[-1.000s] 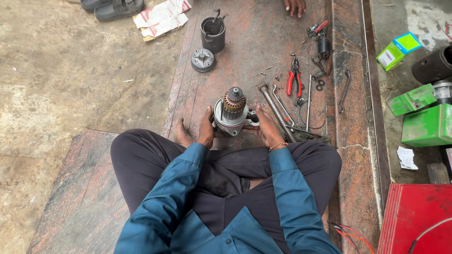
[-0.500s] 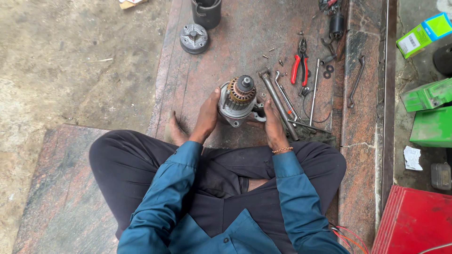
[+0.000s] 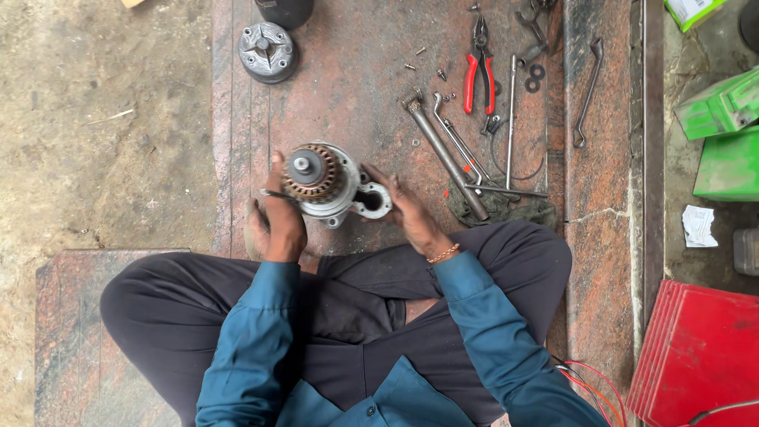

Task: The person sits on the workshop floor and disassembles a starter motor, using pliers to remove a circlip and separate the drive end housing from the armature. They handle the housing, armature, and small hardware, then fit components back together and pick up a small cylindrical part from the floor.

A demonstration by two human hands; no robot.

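Observation:
A metal starter motor (image 3: 326,183) with a copper-wound core stands upright on the reddish stone slab (image 3: 356,87) in front of my crossed legs. My left hand (image 3: 277,217) rests against its left side and pinches a thin dark tool at the core's edge. My right hand (image 3: 407,212) touches the motor's silver housing flange on the right, fingers spread along it.
A round metal end cap (image 3: 267,51) and a dark cylinder (image 3: 285,11) lie at the slab's far left. Red-handled pliers (image 3: 479,73), spanners (image 3: 443,150), rods, washers and screws are scattered on the right. Green boxes (image 3: 723,107) and a red case (image 3: 700,356) sit further right.
The view has shifted downward and closer over the motor. My left hand moved up from the motor's base to its core. My right hand stays on the right side.

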